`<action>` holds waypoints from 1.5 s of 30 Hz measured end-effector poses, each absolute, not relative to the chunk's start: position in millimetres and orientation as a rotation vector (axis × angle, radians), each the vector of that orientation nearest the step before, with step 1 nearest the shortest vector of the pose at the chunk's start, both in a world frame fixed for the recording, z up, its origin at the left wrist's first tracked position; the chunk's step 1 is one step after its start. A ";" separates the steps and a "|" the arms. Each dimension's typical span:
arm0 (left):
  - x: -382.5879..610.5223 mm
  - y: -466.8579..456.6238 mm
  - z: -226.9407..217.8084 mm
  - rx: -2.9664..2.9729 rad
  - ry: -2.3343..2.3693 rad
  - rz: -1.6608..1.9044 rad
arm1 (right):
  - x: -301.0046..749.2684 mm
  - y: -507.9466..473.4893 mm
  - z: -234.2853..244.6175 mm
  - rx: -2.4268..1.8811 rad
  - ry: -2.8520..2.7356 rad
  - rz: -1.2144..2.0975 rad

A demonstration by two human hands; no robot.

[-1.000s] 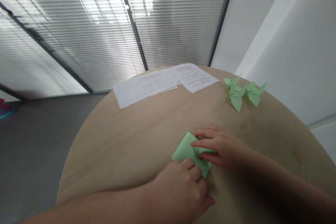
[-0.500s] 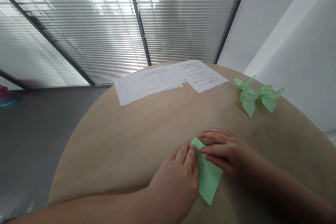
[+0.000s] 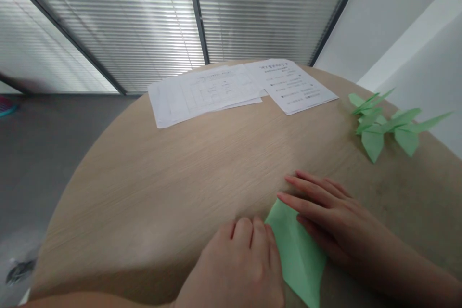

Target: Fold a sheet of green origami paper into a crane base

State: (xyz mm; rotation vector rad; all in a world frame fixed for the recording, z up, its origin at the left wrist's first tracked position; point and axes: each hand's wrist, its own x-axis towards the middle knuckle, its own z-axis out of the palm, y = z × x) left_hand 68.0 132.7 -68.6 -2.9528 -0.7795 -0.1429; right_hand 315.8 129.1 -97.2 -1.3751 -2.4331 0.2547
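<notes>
A folded piece of light green origami paper (image 3: 296, 245) lies on the table near its front edge, a crease running down it. My left hand (image 3: 240, 264) rests at the paper's left edge with its fingers curled and pressed together; the fingertips and thumb are hidden. On the paper's right side lies my right hand (image 3: 327, 211), fingers stretched out, covering its right edge and reaching past the upper corner. Several folded green paper shapes (image 3: 373, 142), like paper cranes, stand farther off to the right.
Printed white sheets (image 3: 202, 96) and another printed page (image 3: 294, 89) lie along the far side of the round wooden table (image 3: 144, 187). Window blinds (image 3: 144, 24) rise behind it, with a white wall (image 3: 397, 14) at the right.
The view has tilted down and come closer. The paper now shows a wider face, and my left fingers have curled more. My right fingers have straightened along the paper's right edge.
</notes>
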 end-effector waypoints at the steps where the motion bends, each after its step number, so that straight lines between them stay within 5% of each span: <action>1: 68.4 131.4 -67.9 -2.969 -0.794 -0.150 | 316.4 128.8 -97.2 -1.373 -2.443 0.263; 16: 76.8 142.9 -61.3 -3.205 -0.735 -0.138 | 314.7 121.1 -96.6 -1.542 -2.112 0.554; 30: 76.4 175.6 -42.1 -3.676 -1.412 -1.200 | 300.0 113.7 -70.7 -1.375 -1.201 1.060; 39: 84.0 179.3 -50.1 -3.754 -2.109 -1.358 | 295.2 106.6 -72.2 -1.328 -1.230 1.093; 45: 81.5 177.2 -48.7 -3.715 -1.820 -1.294 | 295.6 108.0 -66.4 -1.301 -1.346 1.045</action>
